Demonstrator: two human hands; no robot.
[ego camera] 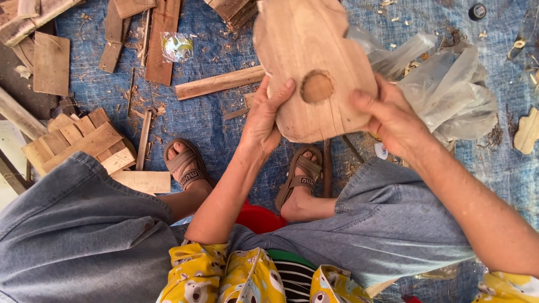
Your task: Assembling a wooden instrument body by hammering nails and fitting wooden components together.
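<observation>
Both the left hand (264, 120) and right hand (393, 120) grip a smooth, wavy-edged wooden board (311, 45) with a round knot.

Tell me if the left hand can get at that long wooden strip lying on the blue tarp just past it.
Probably yes, but not freely: the left hand is gripping the wooden cutout with the right hand. The strip lies uncovered on the tarp.
</observation>
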